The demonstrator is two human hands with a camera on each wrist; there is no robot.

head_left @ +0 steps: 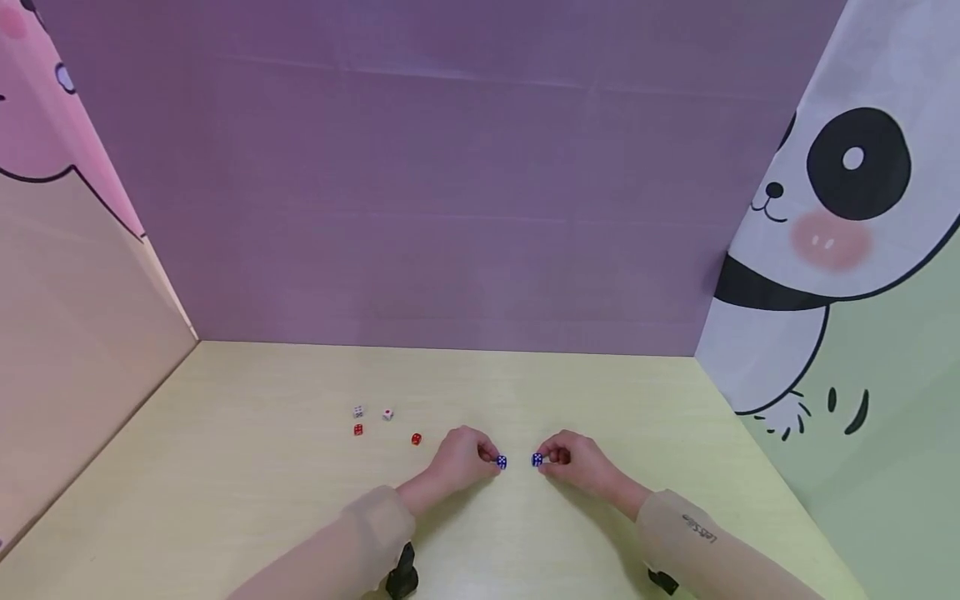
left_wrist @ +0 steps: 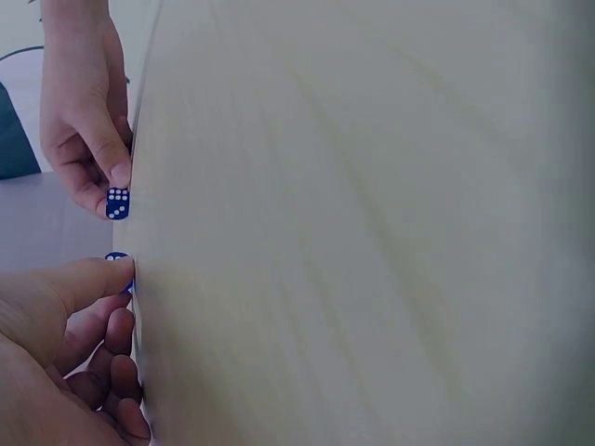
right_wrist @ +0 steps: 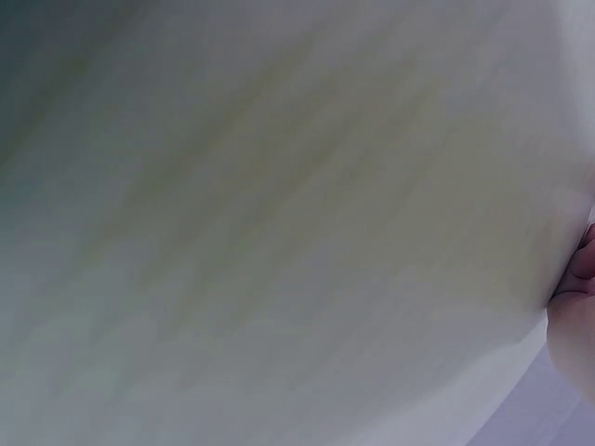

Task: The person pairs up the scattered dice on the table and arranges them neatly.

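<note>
Two blue dice with white pips face each other across a small gap in the head view. My left hand (head_left: 465,458) pinches the left blue die (head_left: 502,462) between thumb and fingertips. The right blue die (head_left: 537,460) is pinched the same way by my right hand (head_left: 577,463). From the left wrist, the right hand's die (left_wrist: 117,203) shows its pips plainly, while the left thumb partly covers the other die (left_wrist: 119,257). Only a bit of the right hand (right_wrist: 574,321) enters the right wrist view, at the edge, with its die out of sight.
Left of the hands on the pale wooden table (head_left: 262,483) lie two white dice, one further left (head_left: 358,412) and one beside it (head_left: 387,414). Nearer are two red dice, left (head_left: 358,430) and right (head_left: 416,439). A purple wall (head_left: 450,208) closes off the back.
</note>
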